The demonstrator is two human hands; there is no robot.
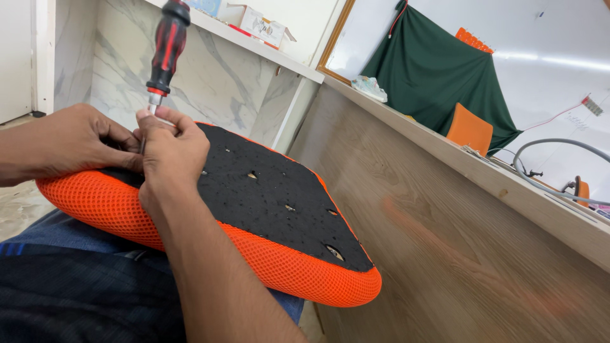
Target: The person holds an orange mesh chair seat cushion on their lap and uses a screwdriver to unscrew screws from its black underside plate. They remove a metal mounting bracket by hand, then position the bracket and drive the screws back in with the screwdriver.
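Both hands' grip (149, 136) steadies upright red-black screwdriver (166, 46) on orange cushion (267, 209)

Person seen from a head-worn camera. Both forearms are bare, with no sleeve, watch or bracelet in view; the left hand (89, 143) and right hand (170, 159) wear no gloves or rings. The lap is covered by blue denim trousers (70, 232), partly overlain by a dark navy garment (82, 298) of finely textured fabric.
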